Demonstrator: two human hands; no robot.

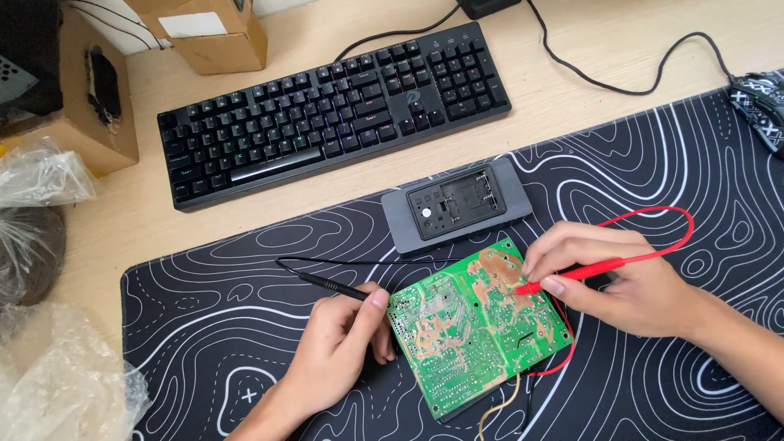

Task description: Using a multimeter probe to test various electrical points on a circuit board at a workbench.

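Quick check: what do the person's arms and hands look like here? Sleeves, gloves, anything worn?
Both are bare. The left hand and right hand have no gloves, and no rings, watch or wrist strap show. Both forearms are uncovered as far as the frame edges, so no sleeves are visible. Fingernails are short and unpainted. No markings or tape on either arm.

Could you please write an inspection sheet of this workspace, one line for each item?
Surface: black desk mat with white contour lines on a light wooden desk.
Job's things: green circuit board, solder side up; grey meter behind it.
Clutter: cardboard boxes, clear plastic bags.
Grippers: left hand holds the black probe at the board's left edge; right hand presses the red probe onto the board.
Cables: red lead loops above the right hand; black lead lies on the mat.
Surroundings: black keyboard, mouse.
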